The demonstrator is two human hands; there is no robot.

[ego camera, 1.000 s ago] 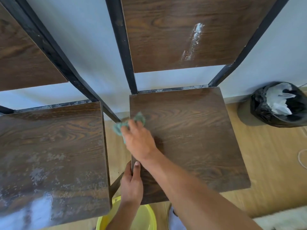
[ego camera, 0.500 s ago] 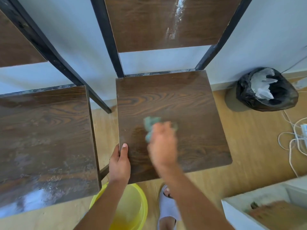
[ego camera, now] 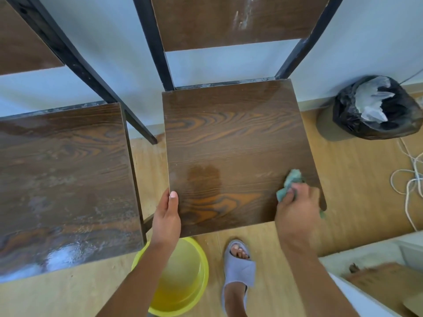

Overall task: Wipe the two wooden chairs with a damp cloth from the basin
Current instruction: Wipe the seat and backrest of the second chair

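Two dark wooden chairs with black metal frames stand side by side against a pale wall. The right chair's seat [ego camera: 233, 143] shows a damp streak near its front. My right hand [ego camera: 297, 211] presses a crumpled green cloth [ego camera: 289, 183] onto that seat's front right corner. My left hand [ego camera: 167, 216] grips the same seat's front left edge, thumb on top. The left chair's seat [ego camera: 64, 179] carries whitish dusty smears. White marks run down the right chair's backrest [ego camera: 229, 21]. A yellow basin [ego camera: 196, 271] with water sits on the floor below the right seat.
A black bin bag [ego camera: 375, 108] with white paper stands by the wall at right. White cords [ego camera: 409, 179] trail over the wooden floor. A white box with a brown board [ego camera: 384, 284] is at bottom right. My slippered foot [ego camera: 238, 268] is beside the basin.
My right hand has swept the cloth from the seat's left rear across to its front right corner. My left hand has stayed on the front left edge. The view has tilted downward.
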